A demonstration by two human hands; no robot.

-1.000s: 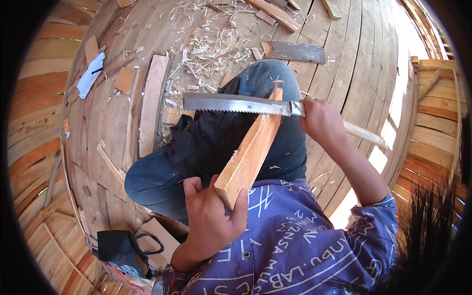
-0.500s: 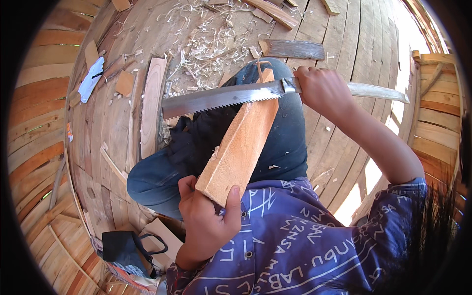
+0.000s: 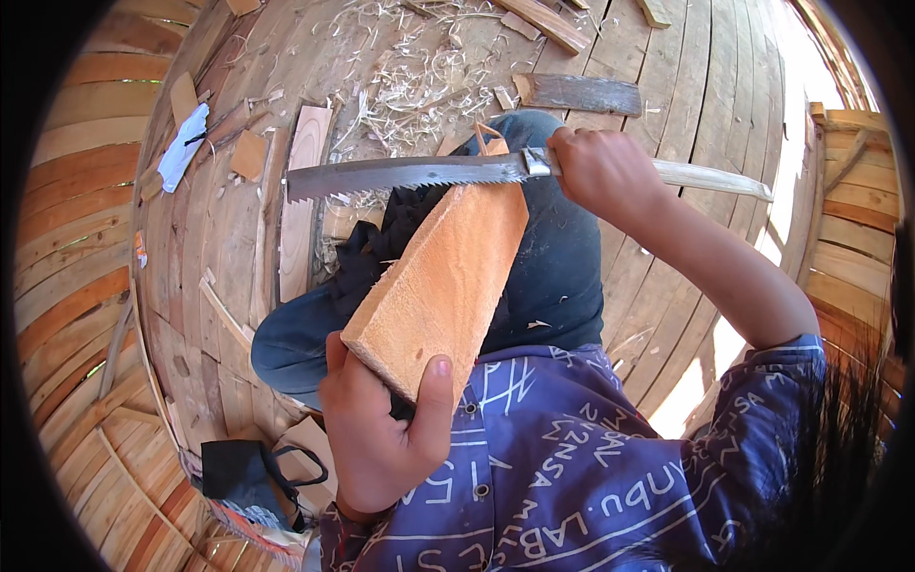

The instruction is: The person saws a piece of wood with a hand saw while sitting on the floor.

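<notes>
My left hand (image 3: pixel 388 429) is closed round the near end of a thick wooden block (image 3: pixel 438 272), thumb on its face. The block slants up and away to the right over my legs, and a thin curl of wood stands at its far end. In my right hand (image 3: pixel 607 172) is the handle of a hand saw (image 3: pixel 410 173), close to the blade. The long toothed blade points left and lies across the block's upper part, teeth toward me; whether it bites into the wood I cannot tell. Dark cloth (image 3: pixel 376 253) lies bunched beneath the block.
Curly wood shavings (image 3: pixel 419 81) litter the plank floor ahead. A dark board (image 3: pixel 579 95) lies beyond my knee, and a pale plank (image 3: pixel 305 205) to the left. Farther left is a light-blue cloth-like piece (image 3: pixel 183 148). A black bag (image 3: pixel 245 477) sits at lower left.
The saw has shifted left and slightly away, with my right hand. My left hand has moved the block's near end left and turned more of its broad face upward.
</notes>
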